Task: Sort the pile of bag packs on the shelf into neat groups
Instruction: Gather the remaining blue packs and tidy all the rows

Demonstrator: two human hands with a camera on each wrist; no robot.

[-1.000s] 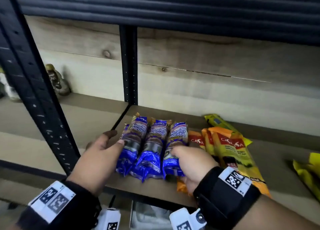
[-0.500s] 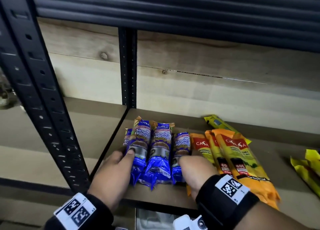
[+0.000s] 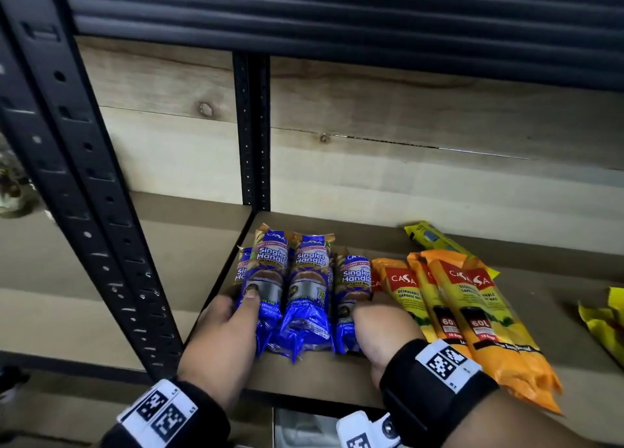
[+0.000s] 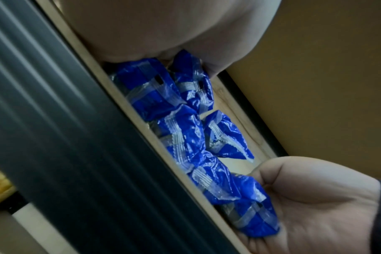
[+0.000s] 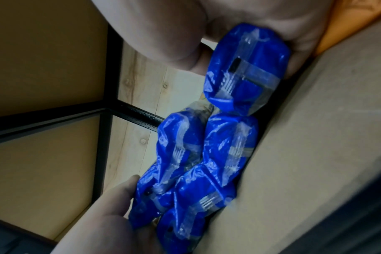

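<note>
Several blue "Singlet Handle" bag packs [image 3: 307, 279] lie side by side at the left end of the shelf board [image 3: 320, 376]. My left hand [image 3: 241, 294] grips the leftmost packs, thumb on top and fingers down their left side. My right hand [image 3: 364, 307] curls round the rightmost blue pack. The left wrist view shows the packs' sealed ends [image 4: 185, 137] between both hands. In the right wrist view the right hand's pack [image 5: 246, 68] sits apart from the others [image 5: 224, 146]. Orange-yellow Casa packs [image 3: 472, 312] lie just right of my right hand.
A yellow pack [image 3: 435, 241] lies behind the orange ones, and more yellow packs [image 3: 604, 322] sit at the right edge. A black front post [image 3: 84, 177] stands left of my left hand, a rear post [image 3: 253, 127] behind the blue packs. A wooden wall backs the shelf.
My left hand has moved right against the blue packs, its thumb now on top of one. The rightmost blue pack has slid back toward the front in my right hand.
</note>
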